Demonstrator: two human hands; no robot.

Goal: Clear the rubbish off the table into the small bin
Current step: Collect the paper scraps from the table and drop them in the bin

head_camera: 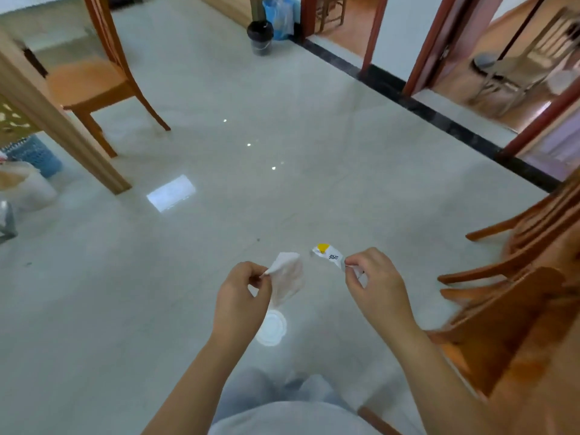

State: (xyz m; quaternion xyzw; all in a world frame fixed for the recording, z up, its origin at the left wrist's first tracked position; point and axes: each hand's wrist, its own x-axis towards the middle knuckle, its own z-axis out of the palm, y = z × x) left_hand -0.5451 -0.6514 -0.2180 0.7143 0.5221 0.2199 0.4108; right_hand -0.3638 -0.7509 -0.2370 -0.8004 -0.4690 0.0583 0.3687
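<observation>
**Both hands loaded, bin far across the room**

I've got rubbish in each hand, held out in front over the tiled floor [282, 136]. The left hand [240, 296] has thumb and fingertips pressed together on the top corner of a white tissue [287, 271], the rest of it hanging loose below the pinch. The right hand [375, 284] pinches one end of a small wrapper [328, 254], white w/ a yellow patch and dark print, the free end sticking out toward the tissue; the two don't touch.

Under the tissue there's a round white disc [270, 328]. I can't tell whether it hangs w/ the tissue or lies on the floor, so I'd check it before moving off.

Handling, as I judge it: both bits look v. light and limp. The tissue is soft, prob. tears if tugged and will flutter, so a corner pinch is OK but bunching it into the palm would be safer. The wrapper looks thin, crinkly film, likely a bit slick; gripping nearer its middle would stop it slipping out.

The dark-lined bin [260, 36] stands well apart, by the far wall next to a blue plastic bag [279, 17]; prob. the target. The route between the wooden chair [91, 83] on the left and the chairs [518, 277] on the right looks open. The tabletop itself isn't in view, so I can't say what's left on it.
</observation>
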